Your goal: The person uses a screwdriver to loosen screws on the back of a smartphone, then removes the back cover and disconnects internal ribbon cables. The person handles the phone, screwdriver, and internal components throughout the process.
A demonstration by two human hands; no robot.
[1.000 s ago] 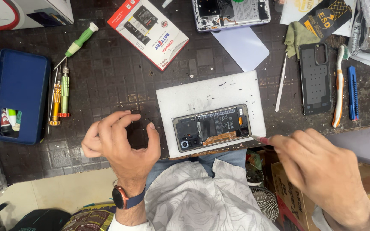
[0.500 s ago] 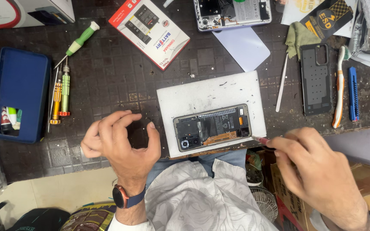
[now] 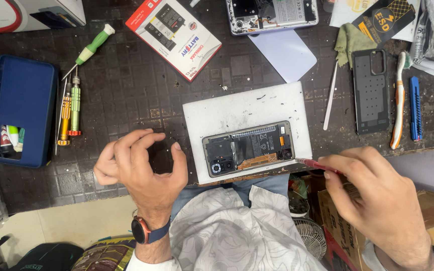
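Your right hand [image 3: 377,200] sits off the near edge of the bench, fingers pinched tight around a thin red-handled tool [image 3: 317,164] whose tip points left and slightly away from you, straight at the right-hand short end of the opened phone [image 3: 248,148]. That phone lies back-up and coverless on a white mat [image 3: 242,108], its long axis running left to right across you, so the tool comes at it nearly end-on, along its length and not across it. The tip is just beside the phone's right end, at the mat's near right corner; whether it actually touches the frame is too fine to tell. Your left hand [image 3: 141,165] rests on the dark bench [image 3: 126,90] to the left of the mat, curled loosely with fingers bent and thumb raised, gripping nothing that shows, and it lies apart from the phone's left end with bare mat between. So your right hand is the nearer one, working from the right end, while your left stands free on the opposite end of the same axis. Farther out, a blue tray [image 3: 23,100] and a row of screwdrivers [image 3: 71,105] sit well to your left, a red and white box [image 3: 174,37] beyond, and a black phone case [image 3: 371,90] off to your right
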